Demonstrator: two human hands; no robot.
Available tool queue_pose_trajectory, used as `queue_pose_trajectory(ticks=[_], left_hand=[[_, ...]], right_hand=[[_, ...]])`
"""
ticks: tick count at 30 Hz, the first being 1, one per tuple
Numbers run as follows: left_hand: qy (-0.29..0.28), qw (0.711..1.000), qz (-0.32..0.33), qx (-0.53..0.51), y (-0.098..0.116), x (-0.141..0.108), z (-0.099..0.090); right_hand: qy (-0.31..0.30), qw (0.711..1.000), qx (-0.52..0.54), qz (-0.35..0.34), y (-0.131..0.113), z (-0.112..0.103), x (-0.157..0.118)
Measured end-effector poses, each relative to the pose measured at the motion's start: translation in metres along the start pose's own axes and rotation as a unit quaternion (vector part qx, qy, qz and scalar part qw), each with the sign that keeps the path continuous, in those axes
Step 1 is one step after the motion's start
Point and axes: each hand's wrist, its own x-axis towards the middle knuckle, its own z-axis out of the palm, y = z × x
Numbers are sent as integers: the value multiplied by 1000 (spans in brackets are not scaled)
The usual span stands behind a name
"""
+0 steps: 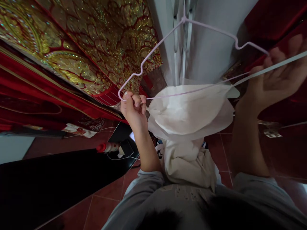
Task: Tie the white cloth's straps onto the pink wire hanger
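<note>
My left hand (pixel 133 107) is closed around the lower left corner of a pale pink wire hanger (pixel 165 37), thumb and fingers bent over the bar. The hanger's lower bar runs across to my right hand (pixel 275 75), which is blurred by motion. Its fingers look apart, near the hanger's right end, and that corner is hidden behind them. A white strap (pixel 266 69) crosses in front of the right palm and leaves the view at the right. This strap leads from a white garment (pixel 187 108) with cup-like folds, hanging below the hanger bar between my forearms.
Gold-sequined red garments (pixel 103 41) hang at the left, with dark red cloth (pixel 266 22) at the right. Behind the hanger are metal rails (pixel 183 54). A black table (pixel 59 179) holds a red-capped bottle (pixel 107 147) at lower left. The floor (pixel 103 204) is red tile.
</note>
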Motion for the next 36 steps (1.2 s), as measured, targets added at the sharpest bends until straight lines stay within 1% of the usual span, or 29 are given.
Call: queue_pose_trajectory(ticks=[1, 2, 3, 4, 5, 6, 7, 9, 12, 15, 19, 21, 23, 26, 28, 29, 31, 33, 34, 36], left_hand=[[0, 1000, 0, 3, -1, 0, 0], [2, 1000, -1, 7, -3, -1, 0], [5, 1000, -2, 14, -4, -1, 0], [8, 1000, -5, 19, -4, -2, 0], [11, 1000, -7, 22, -4, -2, 0], [15, 1000, -9, 24, -3, -3, 1], [19, 999, -9, 27, -1, -4, 2], [39, 998, -1, 44, 2, -6, 3], [89, 992, 42, 78, 6, -10, 4], [125, 984, 83, 98, 6, -14, 2], [172, 970, 122, 125, 3, -14, -4], [194, 965, 128, 126, 2, -14, -5], [198, 966, 116, 122, 1, -14, -7], [184, 974, 69, 113, -4, -15, -12], [158, 983, 23, 90, -8, -19, -15], [134, 988, -5, 70, -9, -21, -16], [67, 995, -69, 22, -10, -26, -16], [-5, 992, -125, -14, -9, -31, -12], [-38, 989, -143, -23, -7, -32, -10], [-89, 983, -157, -20, -3, -33, -6]], right_hand=[[-9, 1000, -7, -23, -11, 1, -3], [-63, 997, -27, -24, -20, 1, -4], [-141, 989, -51, -17, -27, 2, -5], [-228, 971, -75, -4, -32, 2, -5], [-311, 945, -97, 17, -35, 2, -4], [-365, 923, -113, 32, -36, 1, -3], [-388, 913, -122, 41, -37, 0, -2], [-371, 919, -127, 52, -39, -1, -1], [-344, 929, -116, 71, -43, -1, -3], [-349, 928, -106, 77, -45, 2, -6], [-349, 928, -105, 77, -43, 5, -7], [-348, 929, -102, 77, -42, 5, -8], [-346, 931, -97, 70, -40, 4, -9], [-341, 934, -88, 55, -39, 4, -12], [-340, 936, -79, 52, -40, 4, -15], [-339, 936, -75, 52, -40, 5, -17], [-336, 937, -74, 58, -42, 6, -20], [-331, 938, -83, 65, -44, 8, -22], [-333, 936, -90, 67, -46, 9, -23], [-337, 934, -96, 68, -48, 12, -24]])
